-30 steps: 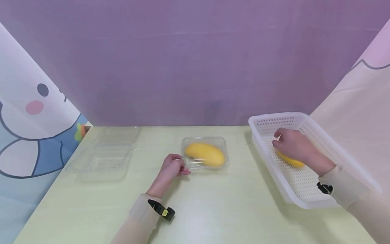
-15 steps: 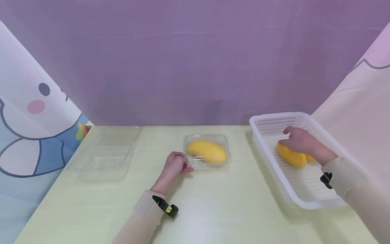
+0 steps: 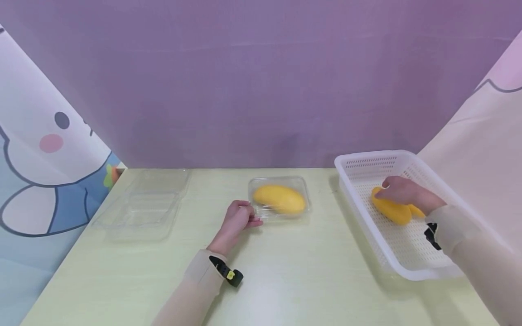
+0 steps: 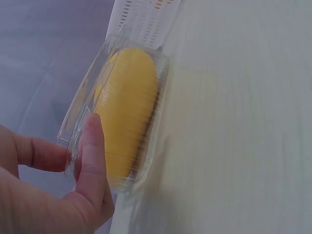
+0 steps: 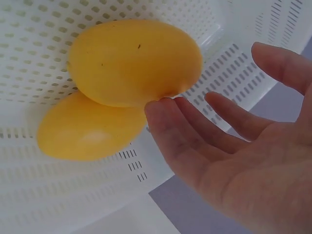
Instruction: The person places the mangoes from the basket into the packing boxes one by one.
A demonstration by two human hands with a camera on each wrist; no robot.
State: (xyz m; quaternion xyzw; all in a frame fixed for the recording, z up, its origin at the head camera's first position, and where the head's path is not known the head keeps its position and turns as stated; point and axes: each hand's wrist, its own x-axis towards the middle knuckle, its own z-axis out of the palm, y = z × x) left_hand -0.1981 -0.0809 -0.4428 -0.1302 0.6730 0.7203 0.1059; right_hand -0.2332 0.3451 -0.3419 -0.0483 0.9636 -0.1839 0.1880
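My left hand [image 3: 240, 216] pinches the near left corner of a clear plastic clamshell box [image 3: 302, 182]. A yellow mango [image 4: 127, 92] lies inside, seen through the clear plastic. In the left wrist view, thumb and fingers stand on either side of the box's rim. Inside a white perforated basket [image 3: 393, 267] at the right, my right hand [image 5: 229, 151] reaches over two more mangoes. Its fingers are fairly straight and spread, with fingertips at the larger-looking mango [image 5: 134, 63]; whether they touch it I cannot tell. The other mango [image 5: 87, 129] lies against it.
Another clear plastic clamshell box [image 3: 138, 210] stands open on the left of the pale table [image 3: 277, 280]. A purple backdrop [image 3: 261, 90] rises behind the table. Patterned cloth [image 3: 49, 190] hangs at the left side.
My left hand and the box with the mango have shifted slightly away and to the right. My right hand moved right, then slightly down towards the basket's mangoes; the second one has come into view.
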